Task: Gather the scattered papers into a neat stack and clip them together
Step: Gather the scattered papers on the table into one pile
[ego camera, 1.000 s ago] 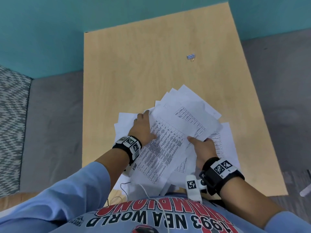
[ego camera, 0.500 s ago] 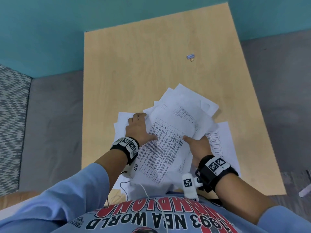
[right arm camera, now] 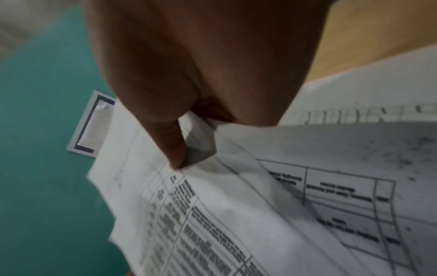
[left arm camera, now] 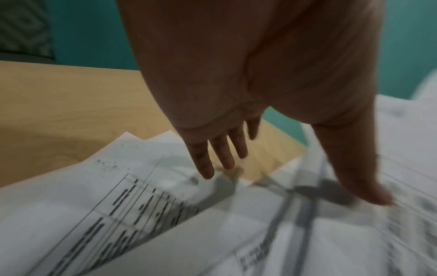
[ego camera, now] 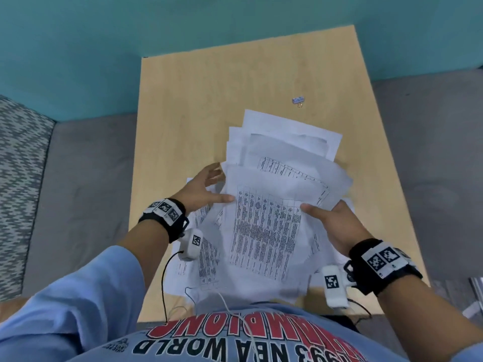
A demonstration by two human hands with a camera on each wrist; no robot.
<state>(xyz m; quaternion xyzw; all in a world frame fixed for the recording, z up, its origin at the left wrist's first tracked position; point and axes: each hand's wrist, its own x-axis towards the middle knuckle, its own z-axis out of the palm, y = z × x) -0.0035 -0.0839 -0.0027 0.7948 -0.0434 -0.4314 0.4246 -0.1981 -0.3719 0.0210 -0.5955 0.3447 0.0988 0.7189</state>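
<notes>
A loose bundle of printed white papers (ego camera: 274,178) is lifted off the wooden table (ego camera: 209,87), fanned and uneven at its far end. My right hand (ego camera: 337,226) pinches the bundle's right edge, thumb on top and fingers underneath; the right wrist view shows the thumb pressed on the papers (right arm camera: 236,214). My left hand (ego camera: 201,189) is at the bundle's left edge with fingers straight and spread, thumb touching the top sheet. In the left wrist view those fingers (left arm camera: 203,164) hover over papers (left arm camera: 118,214) lying on the table. A small blue binder clip (ego camera: 298,100) lies beyond the papers.
More printed sheets (ego camera: 201,257) stay flat on the table under my left wrist. Thin cables (ego camera: 164,283) trail over the table's near edge. A teal wall borders the far end, grey floor lies on both sides, and patterned upholstery (ego camera: 18,178) is at the left.
The bundle has risen off the table and swung so its long side points away from me. My left hand has opened and slid to the left edge. My right hand keeps its pinch.
</notes>
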